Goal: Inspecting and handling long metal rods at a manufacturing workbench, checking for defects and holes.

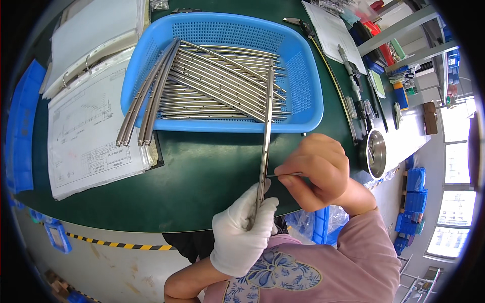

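Head view: a long, slim metal rail (264,136) with a row of small holes was held upright over the green table (202,171), its lower end gripped by the left hand (245,230), which wore a white glove. The gloved fingers (262,209) were wrapped closed around the rail's bottom end. The rail's upper end reached over the near rim of a blue plastic basket (303,65). The bare right hand (316,169) was placed just beside the rail's middle, its fingers pinched narrowly on a thin metal pin (289,174) whose tip pointed at the rail; whether the tip touched could not be told. Many similar metal rails (217,86) were piled in the basket, some leaning out over its left wall. Technical drawings (91,131) were laid left of the basket, and a small round metal dish (376,151) was seen at the right.
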Demonstrator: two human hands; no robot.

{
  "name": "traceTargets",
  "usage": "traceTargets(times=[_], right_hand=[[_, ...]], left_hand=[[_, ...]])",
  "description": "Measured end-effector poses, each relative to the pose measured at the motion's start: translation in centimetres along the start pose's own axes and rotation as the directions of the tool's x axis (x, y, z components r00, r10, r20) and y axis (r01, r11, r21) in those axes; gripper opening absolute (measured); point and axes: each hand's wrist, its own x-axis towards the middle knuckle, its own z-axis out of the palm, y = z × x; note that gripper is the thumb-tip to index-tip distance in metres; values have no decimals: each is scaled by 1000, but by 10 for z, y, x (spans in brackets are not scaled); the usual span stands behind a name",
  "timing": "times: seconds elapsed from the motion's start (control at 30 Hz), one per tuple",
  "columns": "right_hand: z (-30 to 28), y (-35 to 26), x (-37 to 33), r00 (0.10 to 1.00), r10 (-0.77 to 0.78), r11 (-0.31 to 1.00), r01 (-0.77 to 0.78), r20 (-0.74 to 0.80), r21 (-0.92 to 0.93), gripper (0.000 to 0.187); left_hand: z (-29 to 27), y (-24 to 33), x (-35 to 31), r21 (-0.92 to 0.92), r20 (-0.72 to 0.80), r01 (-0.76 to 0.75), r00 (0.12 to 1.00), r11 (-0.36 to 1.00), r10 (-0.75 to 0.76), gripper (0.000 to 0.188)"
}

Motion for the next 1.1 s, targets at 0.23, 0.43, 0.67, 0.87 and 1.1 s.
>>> traceTargets(times=[0.23,0.43,0.67,0.87,1.1], right_hand=[[1,1,1,1000,7,1000,-7,7,-14,13],[2,1,3,1000,-26,998,27,10,-48,15],[3,4,0,1000,-28,999,27,-12,-32,15],[4,2,0,999,-24,999,23,-23,-48,13],[8,-11,-11,999,-50,998,51,-11,46,11]], left_hand=[[-2,-12,3,119,0,-140,990,983,141,32],[-4,-18,6,240,43,-272,962,932,270,34],[-11,-5,-1,185,223,-206,961,961,163,44],[-18,4,-6,143,320,-110,946,984,59,49],[-15,0,-5,171,285,-193,948,966,139,47]])
